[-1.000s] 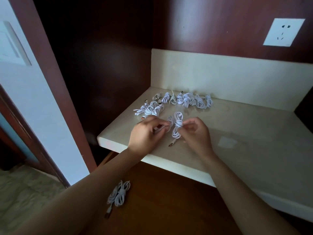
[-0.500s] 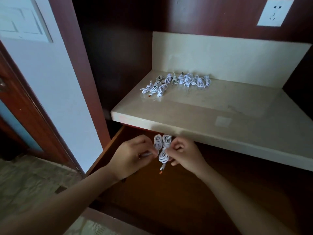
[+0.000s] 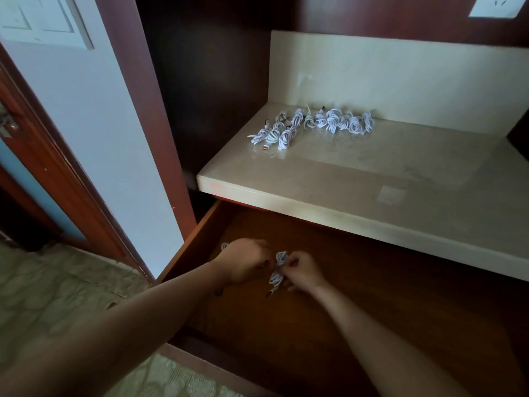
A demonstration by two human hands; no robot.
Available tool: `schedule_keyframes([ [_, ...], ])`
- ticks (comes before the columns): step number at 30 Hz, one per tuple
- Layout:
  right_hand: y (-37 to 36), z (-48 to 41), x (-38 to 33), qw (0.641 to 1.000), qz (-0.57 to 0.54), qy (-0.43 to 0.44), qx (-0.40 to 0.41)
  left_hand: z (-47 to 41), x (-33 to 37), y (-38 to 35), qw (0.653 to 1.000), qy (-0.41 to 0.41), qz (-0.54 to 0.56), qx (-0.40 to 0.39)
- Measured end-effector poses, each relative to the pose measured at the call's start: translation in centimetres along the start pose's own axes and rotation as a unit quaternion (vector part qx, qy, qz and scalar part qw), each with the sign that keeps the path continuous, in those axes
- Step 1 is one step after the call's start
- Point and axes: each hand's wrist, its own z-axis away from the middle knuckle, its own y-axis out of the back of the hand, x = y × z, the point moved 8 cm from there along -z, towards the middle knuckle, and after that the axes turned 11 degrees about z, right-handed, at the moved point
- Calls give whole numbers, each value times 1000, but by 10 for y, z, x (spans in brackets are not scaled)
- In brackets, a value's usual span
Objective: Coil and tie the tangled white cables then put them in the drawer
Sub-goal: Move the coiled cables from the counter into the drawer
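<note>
Two hands are held low and close together inside the open brown wooden drawer [image 3: 372, 296], near its left side. A coiled and tied white cable bundle [image 3: 279, 272] is pinched by the curled fingers of the right hand [image 3: 303, 272], with its plug end pointing down toward the drawer floor. The left hand [image 3: 246, 263] is placed just beside the bundle with its fingers curled toward it. Whether a strand is gripped there cannot be told, since the fingertips are lost in shadow. A small loop of another white cable [image 3: 224, 246] is seen behind the left hand, near the drawer's left wall. Above the drawer, a row of many coiled white cables [image 3: 329, 124] is laid on the beige stone countertop [image 3: 386, 167], near its back left corner and just before the pale backsplash [image 3: 400, 75]. A white wall socket [image 3: 493, 7] is partly seen at the top right, on the dark wood panel [image 3: 372, 12].
</note>
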Motion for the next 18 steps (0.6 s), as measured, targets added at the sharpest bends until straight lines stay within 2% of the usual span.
schedule_keyframes([
  [5, -10, -8, 10, 999, 40, -12, 23, 2, -19, -28, 990, 84, 9, -114],
  [8, -16, -9, 14, 999, 40, -19, 25, 8, -27, -40, 978, 133, 41, -152],
  [11, -19, -11, 15, 999, 22, -17, 25, 9, -35, -36, 977, 162, 74, -120],
  [14, -21, -12, 18, 999, -6, -36, 16, 9, -45, -29, 979, 181, 60, -72],
  [18, -25, -11, 17, 999, -28, -47, -2, 12, -55, -37, 971, 216, 9, -100],
])
